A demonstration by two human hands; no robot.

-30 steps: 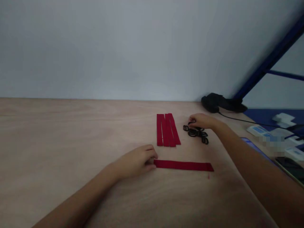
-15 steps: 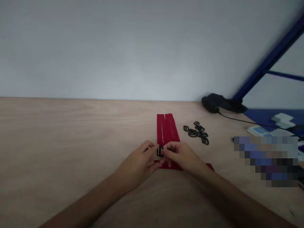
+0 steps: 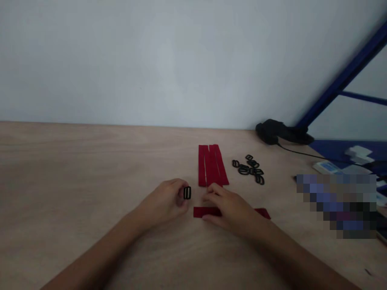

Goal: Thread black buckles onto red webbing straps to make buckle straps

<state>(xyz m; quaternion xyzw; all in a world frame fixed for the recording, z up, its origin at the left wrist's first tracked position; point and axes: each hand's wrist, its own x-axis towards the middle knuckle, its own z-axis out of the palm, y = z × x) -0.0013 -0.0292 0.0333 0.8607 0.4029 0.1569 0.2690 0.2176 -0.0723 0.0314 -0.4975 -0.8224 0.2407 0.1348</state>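
Squarely, right hand [image 3: 231,211] across red strap [image 3: 201,212]

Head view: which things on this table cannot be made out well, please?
All in the head view:
- Red strap: its middle is hidden under the right hand.
- Black plastic buckle: its near edge is hidden by the left hand.
- Pile of black buckles: too small and overlapping to count.
- Items at the right edge: blurred by a pixelated patch.

Left hand [image 3: 161,203]: near centre, curled, fingertips [image 3: 178,188] pinched together. Right hand [image 3: 228,211]: just right of it, palm down, fingers [image 3: 211,194] loosely spread, pointing far and left. Left forearm [image 3: 96,249] and right forearm [image 3: 290,257] enter from the near edge, angled inward. Hands apart.
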